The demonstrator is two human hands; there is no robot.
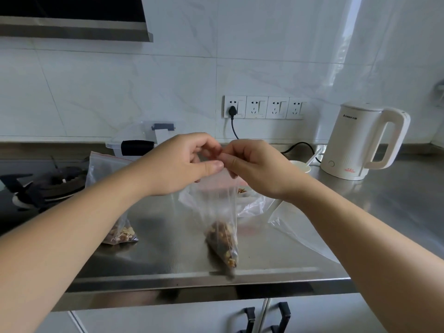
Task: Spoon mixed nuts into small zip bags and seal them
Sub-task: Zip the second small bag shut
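Observation:
A small clear zip bag [219, 212] hangs above the steel counter [276, 255], with mixed nuts gathered in its bottom corner. My left hand [182, 164] and my right hand [252, 167] both pinch its top edge, fingertips close together. A second zip bag with nuts [113, 212] stands at the left, partly behind my left forearm. An empty clear bag [295, 224] lies flat to the right. A larger bag holding nuts [247, 198] lies behind the held bag, mostly hidden. A white cup with a white spoon [310, 163] stands behind my right hand.
A white electric kettle [360, 143] stands at the back right, its cord plugged into a wall socket [233, 110]. A clear plastic container with a lid [141, 138] sits behind my left hand. A gas burner [45, 186] is at the left. The counter's front edge [192, 280] is near.

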